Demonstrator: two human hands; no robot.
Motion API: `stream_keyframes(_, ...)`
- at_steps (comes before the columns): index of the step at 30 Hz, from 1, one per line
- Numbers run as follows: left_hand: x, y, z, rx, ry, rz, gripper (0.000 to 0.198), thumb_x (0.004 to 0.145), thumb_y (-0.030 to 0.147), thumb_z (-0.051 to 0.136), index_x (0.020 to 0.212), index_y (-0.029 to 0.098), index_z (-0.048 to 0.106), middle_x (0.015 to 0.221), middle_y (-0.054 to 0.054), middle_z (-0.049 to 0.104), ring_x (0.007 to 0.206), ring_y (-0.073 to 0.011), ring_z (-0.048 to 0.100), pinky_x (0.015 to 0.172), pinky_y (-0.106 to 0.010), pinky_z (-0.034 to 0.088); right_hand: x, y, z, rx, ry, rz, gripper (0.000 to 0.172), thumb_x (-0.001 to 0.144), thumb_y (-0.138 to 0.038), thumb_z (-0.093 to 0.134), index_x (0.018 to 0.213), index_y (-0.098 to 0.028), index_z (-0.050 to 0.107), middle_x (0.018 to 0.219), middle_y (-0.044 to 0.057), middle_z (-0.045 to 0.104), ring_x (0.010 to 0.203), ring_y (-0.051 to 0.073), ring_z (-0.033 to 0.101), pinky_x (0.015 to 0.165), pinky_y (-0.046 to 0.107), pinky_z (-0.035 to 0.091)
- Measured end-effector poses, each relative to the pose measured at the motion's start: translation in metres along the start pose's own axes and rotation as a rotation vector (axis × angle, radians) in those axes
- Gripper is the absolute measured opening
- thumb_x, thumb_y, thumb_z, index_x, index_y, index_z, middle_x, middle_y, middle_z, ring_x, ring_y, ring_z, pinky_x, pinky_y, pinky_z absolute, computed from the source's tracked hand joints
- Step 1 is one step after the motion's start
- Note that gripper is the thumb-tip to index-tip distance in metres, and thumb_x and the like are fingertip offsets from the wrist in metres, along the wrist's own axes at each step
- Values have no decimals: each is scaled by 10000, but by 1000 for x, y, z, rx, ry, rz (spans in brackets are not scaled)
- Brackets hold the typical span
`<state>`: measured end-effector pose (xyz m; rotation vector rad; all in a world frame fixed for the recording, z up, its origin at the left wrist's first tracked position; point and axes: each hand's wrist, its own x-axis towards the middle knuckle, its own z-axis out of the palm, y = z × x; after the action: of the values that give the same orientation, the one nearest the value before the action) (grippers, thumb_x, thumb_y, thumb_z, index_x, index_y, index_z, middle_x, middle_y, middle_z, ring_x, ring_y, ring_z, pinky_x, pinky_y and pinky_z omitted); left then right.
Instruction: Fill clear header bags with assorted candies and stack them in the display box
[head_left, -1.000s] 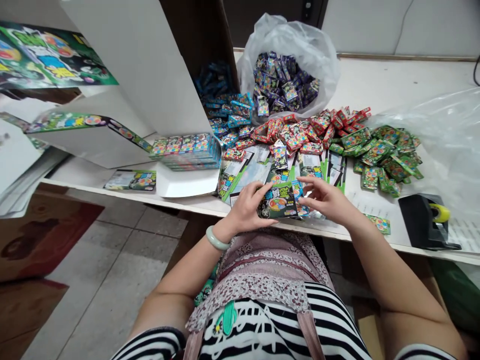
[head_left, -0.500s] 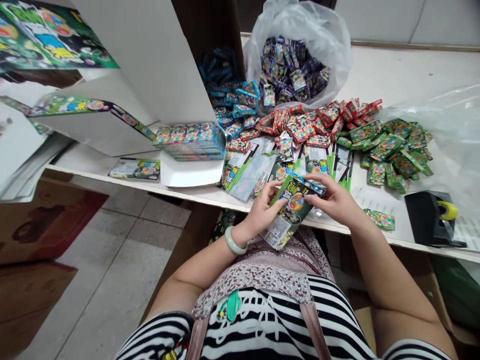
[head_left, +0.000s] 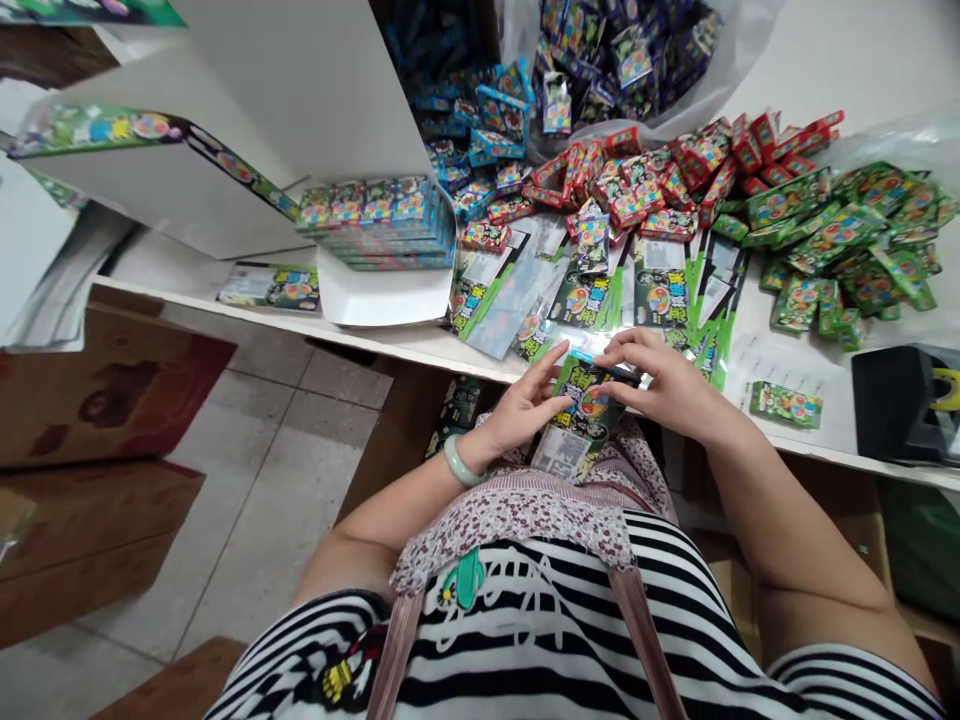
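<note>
Green printed packet point(head_left: 589, 400) sits pinched between the left hand point(head_left: 517, 405) and right hand point(head_left: 660, 385), fingers curled narrowly around its edges, just past the table's front edge point(head_left: 390, 340) (held clear of the spread cards point(head_left: 585, 300)).

Bold lettering point(head_left: 586, 372) on the held green packet point(head_left: 589, 400), too blurred to read.
</note>
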<state>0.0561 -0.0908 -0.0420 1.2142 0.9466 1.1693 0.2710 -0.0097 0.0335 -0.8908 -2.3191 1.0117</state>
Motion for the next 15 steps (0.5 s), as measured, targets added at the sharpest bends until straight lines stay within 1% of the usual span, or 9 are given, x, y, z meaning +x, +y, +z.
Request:
stream_keyframes(2,4,3,-5,25,-65,39,625,883,298,717,1451,372,467,1318,-47,610,1096,-174,628,943,-321,543,3,1,0,5,-17,-28,198,847,-295,727,1042,-268,707,1069,66,619,1086,242,610,969,428,509)
stream_keyframes(3,7,5,-7,36,-88,59,612,876,295,726,1434,368,485,1338,-48,602,1102,-175,627,946,-320,543,5,1,0,7,-28,-34,192,845,-285,728,1035,-270,708,1062,62,620,1079,239,610,969,430,508)
stream_keyframes(5,11,9,-10,49,-119,82,572,869,280,737,1392,358,519,1317,-45,609,1043,-158,643,905,-296,554,5,0,2,4,-32,-34,175,851,-269,714,1026,-279,711,1057,57,620,1067,233,612,965,437,511)
stream_keyframes(6,12,12,-12,47,-124,88,553,867,269,739,1372,350,530,1285,-43,620,1010,-150,650,879,-281,560,4,-1,4,-1,-10,-28,177,859,-267,703,1035,-287,712,1074,58,619,1076,234,611,972,447,510)
stream_keyframes(8,13,16,-15,31,-104,99,527,866,246,741,1343,338,538,1222,-35,637,979,-139,658,845,-254,566,-3,-3,10,-5,116,-6,246,869,-279,691,1113,-308,694,1173,69,608,1146,249,593,1000,474,501)
stream_keyframes(10,12,18,-18,14,-69,111,517,861,231,747,1324,331,541,1172,-28,650,972,-138,666,828,-240,572,-14,-4,21,9,322,32,378,848,-308,723,1216,-323,640,1292,84,570,1224,268,560,992,477,513)
stream_keyframes(11,11,19,-19,8,-57,116,512,861,230,748,1319,327,541,1152,-26,657,968,-139,670,825,-239,576,-19,-4,27,37,412,58,440,829,-318,747,1247,-327,609,1316,87,561,1220,266,566,957,459,534)
stream_keyframes(13,9,20,-20,5,-43,125,511,863,237,746,1323,317,537,1137,-32,667,968,-146,677,831,-249,583,-29,-3,42,155,523,111,484,808,-318,771,1248,-328,570,1237,72,605,1098,231,632,832,386,577)
stream_keyframes(15,7,21,-19,10,-50,132,515,874,240,735,1340,313,530,1144,-40,672,983,-151,679,847,-258,583,-33,-3,57,309,588,152,420,832,-298,744,1207,-327,557,1076,29,658,922,177,677,742,324,585)
